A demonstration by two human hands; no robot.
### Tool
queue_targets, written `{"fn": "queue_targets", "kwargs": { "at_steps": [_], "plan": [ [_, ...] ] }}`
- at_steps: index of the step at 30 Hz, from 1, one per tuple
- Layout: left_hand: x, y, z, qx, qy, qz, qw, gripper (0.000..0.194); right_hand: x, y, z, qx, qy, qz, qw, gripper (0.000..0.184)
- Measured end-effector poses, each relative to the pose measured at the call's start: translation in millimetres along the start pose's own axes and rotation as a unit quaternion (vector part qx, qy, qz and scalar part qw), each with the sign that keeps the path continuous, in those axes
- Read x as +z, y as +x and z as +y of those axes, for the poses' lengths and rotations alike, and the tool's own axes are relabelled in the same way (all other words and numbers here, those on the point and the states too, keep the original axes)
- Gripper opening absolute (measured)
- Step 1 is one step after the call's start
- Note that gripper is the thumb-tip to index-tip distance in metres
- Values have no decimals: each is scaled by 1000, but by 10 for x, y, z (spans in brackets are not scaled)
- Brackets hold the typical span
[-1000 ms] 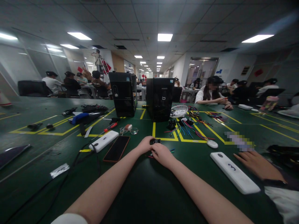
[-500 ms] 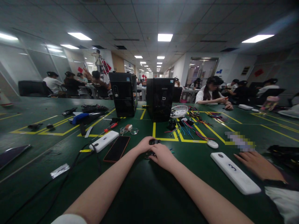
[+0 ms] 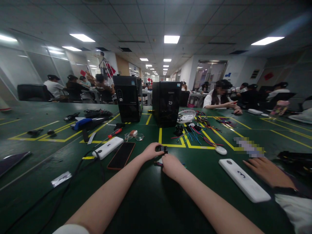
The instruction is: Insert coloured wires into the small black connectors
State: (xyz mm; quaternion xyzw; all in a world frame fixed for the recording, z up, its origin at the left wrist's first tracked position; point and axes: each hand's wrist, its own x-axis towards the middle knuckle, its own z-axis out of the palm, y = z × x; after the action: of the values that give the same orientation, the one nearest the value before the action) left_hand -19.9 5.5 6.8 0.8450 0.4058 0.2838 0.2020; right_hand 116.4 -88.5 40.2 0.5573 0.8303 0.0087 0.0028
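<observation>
- Our left hand (image 3: 154, 151) pinches a small black part (image 3: 163, 149) in front of us, over the table (image 3: 157, 201).
- Our right hand (image 3: 172, 165) curls beside it; we cannot tell whether it grips anything.
- Wires (image 3: 158, 163) show by that hand.
- To our left lies a phone (image 3: 121, 156), glasses (image 3: 139, 137) beyond it.
- Farther out, a black tower (image 3: 168, 105) stands beside a white basket (image 3: 192, 115).

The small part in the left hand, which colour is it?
The small part is mostly black; see head view.
</observation>
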Motion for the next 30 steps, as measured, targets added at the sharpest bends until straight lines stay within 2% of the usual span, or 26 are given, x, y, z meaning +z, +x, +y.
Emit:
{"fn": "queue_targets", "kwargs": {
  "at_steps": [6,11,17,20,23,26,30],
  "plan": [
    [-6,-9,36,-6,9,1,1000,37,52,43,9,12,0,-37,999,36],
    [-22,-16,60,-9,6,-3,1000,37,9,57,-63,55,-17,-63,996,31],
    [-3,3,7,3,-1,-3,1000,35,0,-8,-62,27,-20,2,999,31],
    [-1,10,-26,12,-1,23,1000,33,12,1,-21,34,-13,32,999,31],
    [-10,6,-38,-2,-6,46,999,32,21,33,32,52,-1,23,998,31],
    [-20,2,-33,-10,-10,38,999,32,5,62,84,54,11,-5,998,30],
    [-19,5,-25,-19,-9,37,999,33,-62,85,160,42,44,36,998,25]
  ]
}}
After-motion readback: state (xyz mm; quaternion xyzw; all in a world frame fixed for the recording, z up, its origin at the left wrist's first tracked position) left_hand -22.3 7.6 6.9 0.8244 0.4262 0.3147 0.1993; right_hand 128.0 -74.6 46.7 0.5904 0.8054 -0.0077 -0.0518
